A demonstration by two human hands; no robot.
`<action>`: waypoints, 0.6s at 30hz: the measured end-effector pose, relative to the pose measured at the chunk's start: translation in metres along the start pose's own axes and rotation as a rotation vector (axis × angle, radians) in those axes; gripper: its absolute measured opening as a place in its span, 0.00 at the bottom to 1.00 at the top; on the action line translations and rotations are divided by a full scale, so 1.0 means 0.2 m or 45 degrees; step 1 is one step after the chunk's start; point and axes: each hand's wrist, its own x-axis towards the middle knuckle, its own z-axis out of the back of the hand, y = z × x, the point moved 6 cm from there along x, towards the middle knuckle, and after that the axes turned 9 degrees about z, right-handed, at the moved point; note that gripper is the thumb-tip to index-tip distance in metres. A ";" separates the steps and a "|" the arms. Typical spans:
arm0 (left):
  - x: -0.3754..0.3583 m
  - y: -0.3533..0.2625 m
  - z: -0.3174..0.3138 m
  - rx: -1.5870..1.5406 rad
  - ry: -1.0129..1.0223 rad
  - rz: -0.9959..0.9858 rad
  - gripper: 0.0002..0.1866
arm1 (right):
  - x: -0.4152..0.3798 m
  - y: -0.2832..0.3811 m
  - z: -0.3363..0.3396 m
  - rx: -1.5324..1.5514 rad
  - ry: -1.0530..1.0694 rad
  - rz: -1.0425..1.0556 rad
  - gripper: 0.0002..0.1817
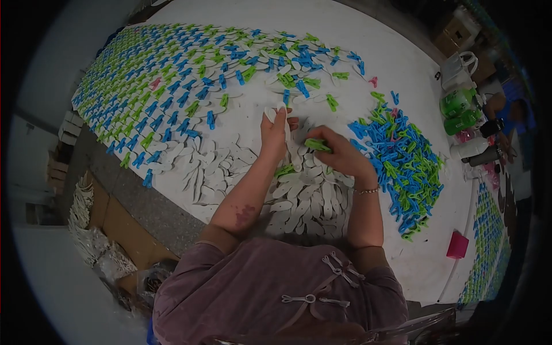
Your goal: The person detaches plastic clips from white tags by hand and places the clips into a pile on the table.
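Observation:
Near the middle of the white table, my left hand (275, 133) is closed round a white sole-shaped piece that stands up between thumb and fingers. To its right my right hand (339, 150) pinches a green clip (317, 145). Below both hands lies a pile of loose white pieces (305, 201). A heap of blue and green clips (402, 167) sits to the right of my right hand. Just above my left hand, a blue clip (286, 96) lies on the table.
Rows of white pieces with blue and green clips (155, 86) cover the table's left side. At the right are green bottles (460, 109), a pink box (457, 245), and another person (517, 115) by the edge. Cardboard (126, 224) lies at lower left.

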 end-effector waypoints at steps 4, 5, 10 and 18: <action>0.02 -0.02 0.04 -0.037 0.002 -0.090 0.13 | 0.02 -0.02 -0.28 -0.890 0.582 -0.039 0.12; 0.03 -0.01 0.05 -0.040 -0.004 -0.076 0.11 | 0.02 -0.04 -0.28 -0.890 0.580 -0.039 0.12; 0.01 -0.04 0.03 0.022 0.061 -0.012 0.09 | 0.04 -0.08 -0.08 -0.684 0.258 -0.092 0.14; -0.02 0.10 -0.04 0.599 0.320 0.228 0.16 | 0.04 -0.10 0.13 -0.426 -0.096 -0.183 0.14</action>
